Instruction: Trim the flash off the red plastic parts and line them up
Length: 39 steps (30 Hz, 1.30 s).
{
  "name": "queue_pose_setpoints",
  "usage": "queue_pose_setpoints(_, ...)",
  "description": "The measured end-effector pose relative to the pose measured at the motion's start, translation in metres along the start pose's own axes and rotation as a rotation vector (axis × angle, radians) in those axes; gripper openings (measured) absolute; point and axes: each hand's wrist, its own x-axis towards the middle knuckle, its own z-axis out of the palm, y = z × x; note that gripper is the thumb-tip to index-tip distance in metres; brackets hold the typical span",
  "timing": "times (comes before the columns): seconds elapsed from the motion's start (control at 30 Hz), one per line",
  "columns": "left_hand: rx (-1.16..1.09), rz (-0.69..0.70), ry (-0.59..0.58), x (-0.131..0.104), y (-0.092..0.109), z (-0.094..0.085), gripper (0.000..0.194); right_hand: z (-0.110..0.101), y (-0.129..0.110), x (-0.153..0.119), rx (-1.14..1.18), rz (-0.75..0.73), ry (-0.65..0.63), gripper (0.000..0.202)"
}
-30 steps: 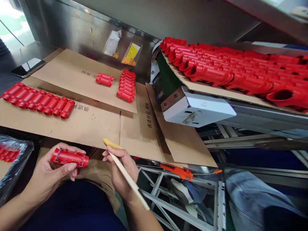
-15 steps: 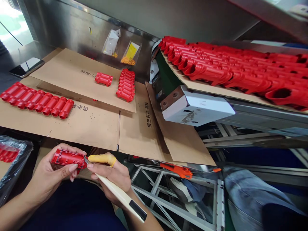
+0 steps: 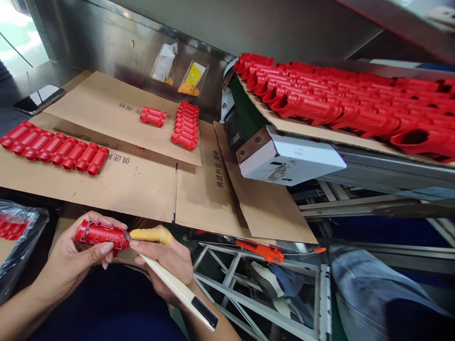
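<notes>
My left hand (image 3: 80,255) is closed around a red plastic tube-shaped part (image 3: 101,233) with dark outlines on its upper face. In my right hand (image 3: 167,260) is a knife with a long cream handle (image 3: 174,284) and a dark inset near its end. A yellow finger cot (image 3: 151,235) covers the index finger. The short blade (image 3: 127,236) touches or nearly touches the right end of the red part; the exact contact is too small to tell.
Red tubes (image 3: 59,150) stand in a row on cardboard (image 3: 138,189). More lie on a raised cardboard sheet (image 3: 95,111), and many fill the right-hand rack (image 3: 305,166). A phone (image 3: 40,98) lies at left. An orange tool (image 3: 261,251) and a person's jeans-clad leg (image 3: 377,284) are at lower right.
The knife blade has shifted very slightly at the right end of the red part. Both hands keep their hold and almost the same place.
</notes>
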Motion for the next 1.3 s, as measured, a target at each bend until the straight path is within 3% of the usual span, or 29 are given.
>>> queue_pose_setpoints(0.2, -0.006, -0.015, 0.002, -0.001, 0.002, 0.001, 0.041, -0.002, 0.004, 0.000, 0.047, 0.059, -0.002, 0.020)
queue_pose_setpoints(0.3, -0.031, -0.039, -0.018, 0.003, -0.001, -0.004, 0.044, -0.009, 0.007, 0.005, 0.065, 0.024, -0.128, 0.018)
queue_pose_setpoints(0.43, -0.073, -0.018, -0.093, 0.011, -0.010, -0.015, 0.045, -0.015, 0.011, 0.010, -0.165, -0.105, -0.307, 0.023)
queue_pose_setpoints(0.5, -0.075, -0.015, -0.130, 0.014, -0.011, -0.018, 0.048, -0.013, 0.017, 0.010, -0.247, -0.133, -0.246, 0.020)
queue_pose_setpoints(0.57, -0.070, -0.036, -0.130, 0.014, -0.009, -0.017, 0.057, -0.009, 0.025, 0.009, -0.279, -0.106, -0.070, 0.021)
queue_pose_setpoints(0.67, -0.068, -0.086, -0.131, 0.012, -0.003, -0.014, 0.071, -0.005, 0.033, 0.005, -0.274, 0.083, 0.182, 0.026)
queue_pose_setpoints(0.77, -0.069, -0.116, -0.140, 0.011, 0.002, -0.011, 0.081, -0.004, 0.030, 0.001, -0.195, 0.210, 0.218, 0.023)
queue_pose_setpoints(0.93, -0.042, -0.114, -0.182, 0.013, -0.003, -0.010, 0.082, -0.004, 0.018, -0.007, -0.122, 0.224, 0.205, 0.026)
queue_pose_setpoints(1.07, 0.028, -0.069, -0.267, 0.018, -0.012, -0.020, 0.082, -0.007, 0.017, -0.011, -0.143, 0.240, 0.219, 0.027)
queue_pose_setpoints(1.17, 0.351, 0.065, -0.278, 0.037, -0.004, -0.024, 0.071, -0.008, 0.018, -0.011, -0.137, 0.263, 0.221, 0.027)
queue_pose_setpoints(1.23, 0.883, 0.215, -0.237, 0.061, 0.013, -0.016, 0.060, -0.006, 0.017, -0.009, -0.118, 0.268, 0.219, 0.026)
queue_pose_setpoints(1.3, 1.614, 0.332, -0.174, 0.091, 0.034, -0.002, 0.054, -0.003, 0.014, -0.006, -0.099, 0.251, 0.216, 0.027)
